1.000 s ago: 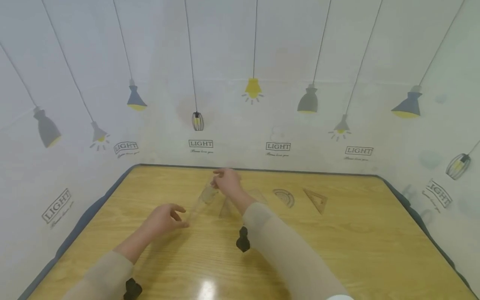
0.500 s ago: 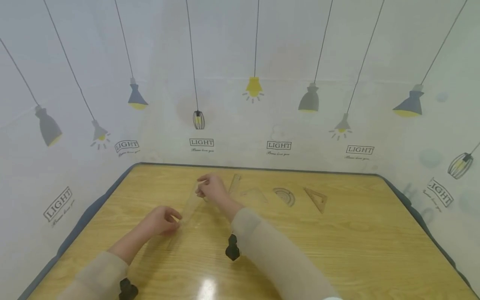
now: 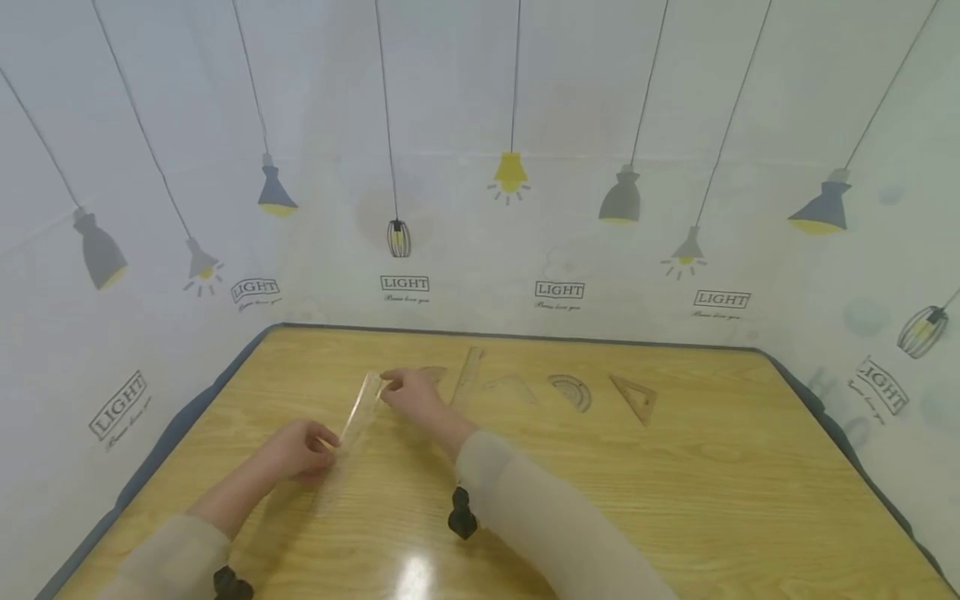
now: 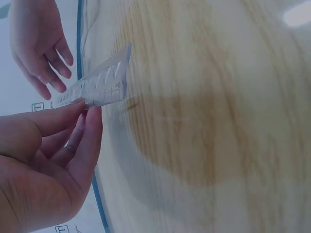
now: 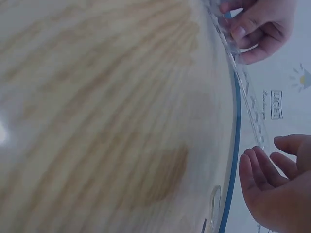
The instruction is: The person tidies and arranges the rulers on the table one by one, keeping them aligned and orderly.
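Observation:
A clear plastic ruler slants above the left part of the wooden table. My left hand pinches it near its closer end, between thumb and fingers, as the left wrist view shows; the ruler has markings along it. My right hand is at the ruler's far end. In the right wrist view, the fingers of the right hand are extended and loosely bent, with fingertips right by the end of the ruler.
Another clear ruler lies right of my right hand. Further along the row come a transparent set square, a protractor and a brownish set square. A curved clear piece shows behind the right hand. A lamp-printed cloth wall encloses the table.
Both hands have moved left and closer with the ruler, away from the row of tools. The left hand's fingers have gone from spread to pinching it. The second ruler is uncovered.

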`<state>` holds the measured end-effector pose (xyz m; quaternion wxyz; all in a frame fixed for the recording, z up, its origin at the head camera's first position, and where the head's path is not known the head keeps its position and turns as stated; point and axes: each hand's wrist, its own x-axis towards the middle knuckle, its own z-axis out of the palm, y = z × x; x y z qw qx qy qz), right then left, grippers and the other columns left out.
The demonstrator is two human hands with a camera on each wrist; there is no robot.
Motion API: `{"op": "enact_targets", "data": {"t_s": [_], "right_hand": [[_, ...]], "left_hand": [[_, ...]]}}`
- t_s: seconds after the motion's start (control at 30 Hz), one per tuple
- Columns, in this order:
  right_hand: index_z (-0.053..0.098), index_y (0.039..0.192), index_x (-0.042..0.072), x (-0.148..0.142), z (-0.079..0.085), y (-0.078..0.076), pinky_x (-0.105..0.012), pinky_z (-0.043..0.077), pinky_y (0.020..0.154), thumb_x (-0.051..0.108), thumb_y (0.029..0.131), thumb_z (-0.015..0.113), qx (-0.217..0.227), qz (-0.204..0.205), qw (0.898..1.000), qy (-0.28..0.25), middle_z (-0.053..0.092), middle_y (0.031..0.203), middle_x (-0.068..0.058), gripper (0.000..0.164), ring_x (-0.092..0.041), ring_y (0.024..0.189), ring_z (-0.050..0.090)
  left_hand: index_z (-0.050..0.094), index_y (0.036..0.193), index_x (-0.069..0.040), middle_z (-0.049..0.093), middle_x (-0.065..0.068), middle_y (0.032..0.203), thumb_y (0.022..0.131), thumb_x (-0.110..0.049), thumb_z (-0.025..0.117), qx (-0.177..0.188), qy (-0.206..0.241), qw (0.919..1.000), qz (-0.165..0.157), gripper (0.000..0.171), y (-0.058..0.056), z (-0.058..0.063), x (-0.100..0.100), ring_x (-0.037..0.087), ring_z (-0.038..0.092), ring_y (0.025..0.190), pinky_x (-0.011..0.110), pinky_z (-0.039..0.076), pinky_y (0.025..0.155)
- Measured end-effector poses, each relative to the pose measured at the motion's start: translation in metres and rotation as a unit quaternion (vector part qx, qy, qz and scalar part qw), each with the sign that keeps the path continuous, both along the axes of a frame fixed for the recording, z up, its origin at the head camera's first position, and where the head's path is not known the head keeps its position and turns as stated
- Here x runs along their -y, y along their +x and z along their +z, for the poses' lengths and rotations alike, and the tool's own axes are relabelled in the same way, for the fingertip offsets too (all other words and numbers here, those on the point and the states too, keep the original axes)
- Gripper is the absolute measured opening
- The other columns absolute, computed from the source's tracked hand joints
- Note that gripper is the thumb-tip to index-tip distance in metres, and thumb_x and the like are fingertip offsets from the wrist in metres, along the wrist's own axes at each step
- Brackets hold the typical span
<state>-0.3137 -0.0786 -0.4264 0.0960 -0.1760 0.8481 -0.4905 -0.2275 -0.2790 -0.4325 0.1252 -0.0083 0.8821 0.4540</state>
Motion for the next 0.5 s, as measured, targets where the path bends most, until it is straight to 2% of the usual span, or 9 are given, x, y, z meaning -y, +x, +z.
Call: {"op": "enact_targets", "data": {"t_s": [0.13,0.3,0.37,0.5], "right_hand": [[0.064,0.125,0.006,0.002,0.0,0.013,-0.026,0.053,0.077,0.01,0.094,0.062,-0.04,0.06,0.995,0.069,0.066,0.113,-0.009,0.032,-0.019,0.094,0.063],[0.069,0.12,0.011,0.006,-0.003,0.022,-0.026,0.045,0.097,0.018,0.094,0.064,-0.122,0.123,0.969,0.175,0.066,0.122,-0.003,0.027,-0.017,0.116,0.058],[0.069,0.12,0.013,0.006,-0.005,0.024,-0.026,0.042,0.101,0.02,0.094,0.064,-0.128,0.138,0.963,0.194,0.065,0.124,-0.001,0.028,-0.016,0.12,0.056],[0.069,0.12,0.014,0.002,-0.01,0.029,-0.026,0.042,0.101,0.021,0.093,0.066,-0.124,0.16,0.956,0.214,0.065,0.122,0.0,0.028,-0.014,0.118,0.056]], "left_hand": [[0.059,0.107,0.015,0.061,0.016,0.085,0.085,0.011,0.063,0.007,-0.004,1.0,0.004,0.022,0.002,-0.001,0.005,0.019,0.063,0.065,0.035,0.059,0.061],[0.059,0.108,0.016,0.061,0.016,0.085,0.085,0.011,0.063,0.018,-0.016,0.9997,0.009,0.024,0.004,0.001,0.007,0.019,0.063,0.065,0.034,0.058,0.06],[0.06,0.107,0.016,0.06,0.015,0.084,0.084,0.011,0.063,0.019,-0.021,0.9996,0.01,0.023,0.005,0.001,0.008,0.019,0.063,0.064,0.034,0.058,0.06],[0.062,0.106,0.015,0.059,0.014,0.082,0.085,0.01,0.064,0.028,-0.035,0.9989,0.013,0.022,0.006,0.002,0.009,0.019,0.062,0.065,0.032,0.058,0.06]]}}
